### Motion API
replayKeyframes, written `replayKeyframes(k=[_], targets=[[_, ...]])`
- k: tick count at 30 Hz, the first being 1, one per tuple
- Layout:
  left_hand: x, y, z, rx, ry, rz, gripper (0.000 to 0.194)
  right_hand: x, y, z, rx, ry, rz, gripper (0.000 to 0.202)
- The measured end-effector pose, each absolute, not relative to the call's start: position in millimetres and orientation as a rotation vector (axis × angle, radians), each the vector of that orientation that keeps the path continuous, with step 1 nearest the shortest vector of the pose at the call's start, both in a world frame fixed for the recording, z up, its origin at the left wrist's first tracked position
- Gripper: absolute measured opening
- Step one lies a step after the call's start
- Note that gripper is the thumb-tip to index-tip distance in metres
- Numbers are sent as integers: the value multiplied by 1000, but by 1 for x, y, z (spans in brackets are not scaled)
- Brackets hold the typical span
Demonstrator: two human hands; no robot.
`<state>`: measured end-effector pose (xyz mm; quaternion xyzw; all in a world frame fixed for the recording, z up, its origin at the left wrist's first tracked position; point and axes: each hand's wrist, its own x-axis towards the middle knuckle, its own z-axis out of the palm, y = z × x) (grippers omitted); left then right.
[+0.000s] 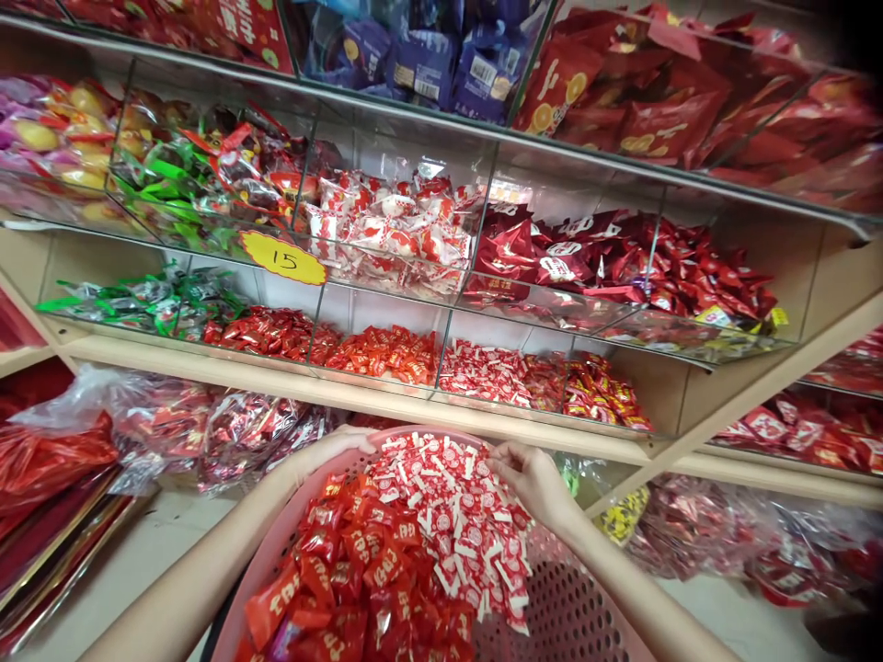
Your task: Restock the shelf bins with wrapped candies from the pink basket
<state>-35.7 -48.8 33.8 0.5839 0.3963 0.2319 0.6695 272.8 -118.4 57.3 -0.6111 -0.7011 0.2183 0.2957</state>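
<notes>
A pink perforated basket [572,588] holds large red wrapped candies [386,552] on its left and small red-and-white wrapped candies [469,515] towards its far side. My left hand [345,443] grips the basket's far left rim, its fingers curled over the edge. At the far right, my right hand [528,473] has its fingers pinched together at the small candies beside the rim; whatever lies between the fingertips is too small to make out. Bare pink mesh shows in the basket's lower right part.
Shelves [483,418] with clear-fronted bins of wrapped sweets rise beyond the basket. A yellow tag [282,260] marked 15 hangs on one bin. Bagged sweets [696,533] lie beneath the shelves on both sides, and a red plastic bag [62,460] is at the left.
</notes>
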Motion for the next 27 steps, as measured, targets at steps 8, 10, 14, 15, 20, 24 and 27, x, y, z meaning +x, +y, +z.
replayKeyframes(k=[8, 10, 14, 15, 20, 24, 27], targets=[[-36, -50, 38, 1278, 883, 556, 39, 268, -124, 64, -1624, -1984, 394, 18], [-36, -49, 39, 1296, 857, 542, 41, 269, -121, 76, -1629, -1979, 350, 22], [-36, -45, 37, 1283, 880, 508, 43, 276, -92, 109, -1560, -1956, 214, 26], [-36, -44, 37, 1272, 891, 506, 42, 278, -79, 115, -1554, -1944, 164, 27], [-35, -42, 34, 1311, 918, 504, 42, 276, -7, 122, -1826, -2014, 99, 48], [-37, -38, 31, 1347, 953, 492, 44, 260, 22, 113, -2183, -2028, 419, 77], [-38, -35, 27, 1315, 1022, 500, 46, 249, 26, 110, -2301, -2049, 461, 87]])
